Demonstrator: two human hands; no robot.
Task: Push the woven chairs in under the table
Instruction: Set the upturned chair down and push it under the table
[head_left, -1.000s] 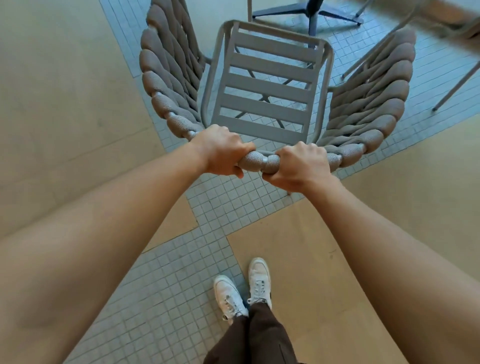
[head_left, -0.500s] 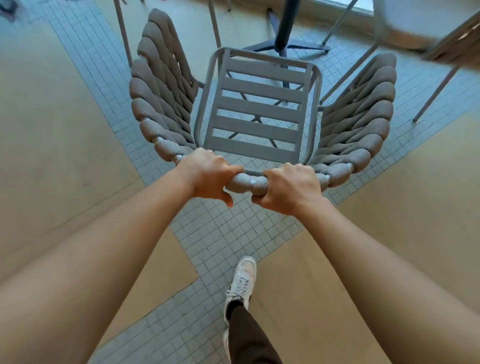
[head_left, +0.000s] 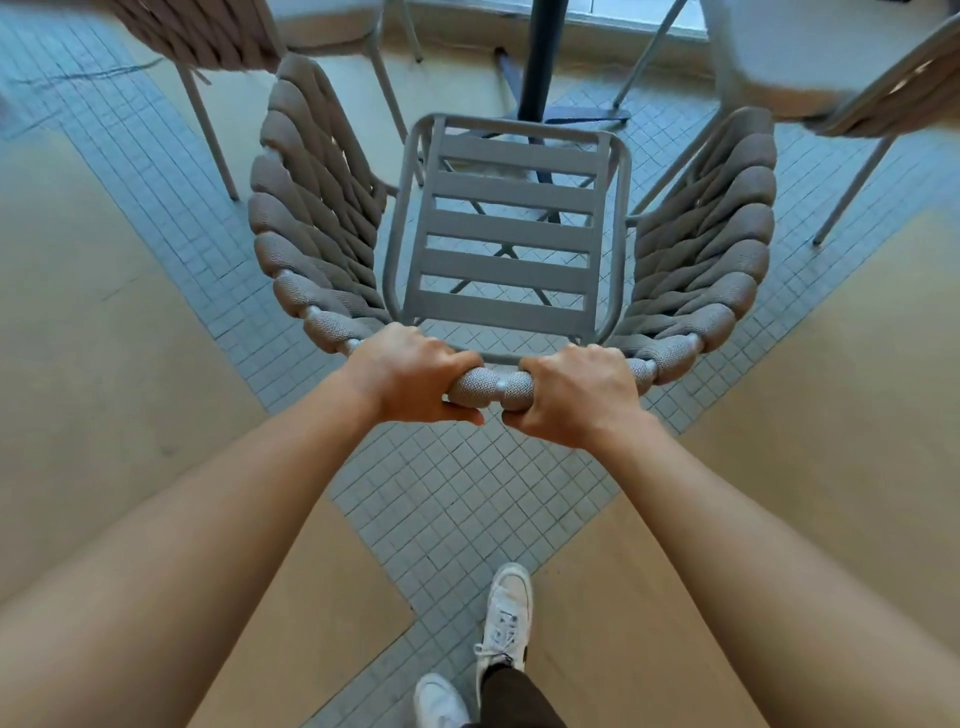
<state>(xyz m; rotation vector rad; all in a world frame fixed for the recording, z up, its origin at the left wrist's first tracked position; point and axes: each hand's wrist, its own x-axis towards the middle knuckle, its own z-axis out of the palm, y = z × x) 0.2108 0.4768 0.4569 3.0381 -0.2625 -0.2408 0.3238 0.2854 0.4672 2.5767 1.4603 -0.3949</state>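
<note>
A person steers a grey metal armchair with a slatted seat and thick taupe woven-rope sides (head_left: 506, 244) toward a worktop, seen from a head-worn camera looking down. The left hand (head_left: 410, 382) and right hand (head_left: 576, 395) are both closed around the rope-wrapped top rail of the chair's back, knuckles up, set close together with a short stretch of rail showing between them. The chair stands on a floor of small grey square tiles bordered by large beige slabs (head_left: 457, 493), its seat front pointing at the dark central pedestal post of the worktop (head_left: 540, 57) and reaching almost to the post's flat base. The worktop's surface is a pale blur at upper right, so how far the seat lies beneath it cannot be told. Two more woven chairs stand near: one at upper left (head_left: 208, 36), one at upper right (head_left: 893, 98), each just beside an arm of the gripped chair. One white lace-up sneaker (head_left: 506, 618) is planted ahead of the other, suggesting a stride in progress.

The step in hand appears to be the push itself, partway done. The next move likely calls for a straight, level shove along the tiled strip, keeping the arms clear of the neighbouring chairs' legs and stopping short of the pedestal base.
</note>
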